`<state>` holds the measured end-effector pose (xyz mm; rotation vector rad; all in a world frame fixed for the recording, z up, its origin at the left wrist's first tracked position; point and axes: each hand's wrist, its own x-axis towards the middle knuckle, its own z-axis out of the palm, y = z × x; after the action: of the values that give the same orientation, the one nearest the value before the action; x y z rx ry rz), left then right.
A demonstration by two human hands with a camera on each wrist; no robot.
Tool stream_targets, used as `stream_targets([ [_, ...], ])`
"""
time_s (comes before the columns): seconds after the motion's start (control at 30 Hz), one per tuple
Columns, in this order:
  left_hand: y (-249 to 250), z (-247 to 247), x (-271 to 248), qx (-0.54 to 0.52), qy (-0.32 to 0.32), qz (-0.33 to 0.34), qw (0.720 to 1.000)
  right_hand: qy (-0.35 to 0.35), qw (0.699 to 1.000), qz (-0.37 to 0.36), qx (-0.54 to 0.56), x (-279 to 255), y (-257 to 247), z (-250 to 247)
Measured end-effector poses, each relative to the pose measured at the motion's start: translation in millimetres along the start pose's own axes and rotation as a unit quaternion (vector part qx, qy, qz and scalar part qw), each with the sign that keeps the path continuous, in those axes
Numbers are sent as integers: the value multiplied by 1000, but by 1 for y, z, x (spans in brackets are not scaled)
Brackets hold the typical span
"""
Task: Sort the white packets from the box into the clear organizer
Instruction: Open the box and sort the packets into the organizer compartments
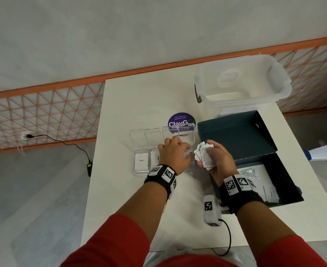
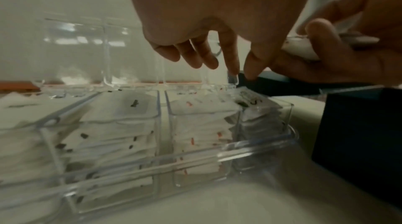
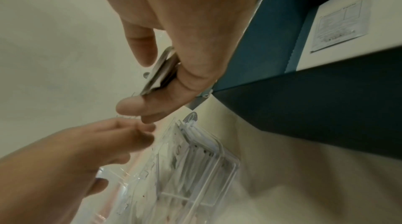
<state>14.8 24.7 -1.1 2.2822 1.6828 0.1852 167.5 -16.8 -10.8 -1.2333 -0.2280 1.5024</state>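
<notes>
The clear organizer sits mid-table with its lids up and white packets stacked in its compartments. My left hand hovers over the rightmost compartment, fingers pointing down and holding nothing. Just to its right, my right hand grips a fanned stack of white packets between thumb and fingers. The open dark teal box lies right of the organizer, with more packets inside.
A large clear storage bin stands at the back right of the white table. A purple round sticker lies behind the organizer. A small white device with a black cable rests near my right wrist.
</notes>
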Motion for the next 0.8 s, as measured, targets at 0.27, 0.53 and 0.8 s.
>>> stream_targets([
  [0.27, -4, -27, -7, -311, 31, -42, 949, -37, 999, -1, -17, -3, 7, 13],
  [0.53, -14, -25, -13, -393, -22, -116, 912, -60, 998, 4, -10, -12, 10, 21],
  [0.8, -26, -43, -17, -454, 16, -126, 882, -30, 999, -21, -22, -19, 7, 18],
])
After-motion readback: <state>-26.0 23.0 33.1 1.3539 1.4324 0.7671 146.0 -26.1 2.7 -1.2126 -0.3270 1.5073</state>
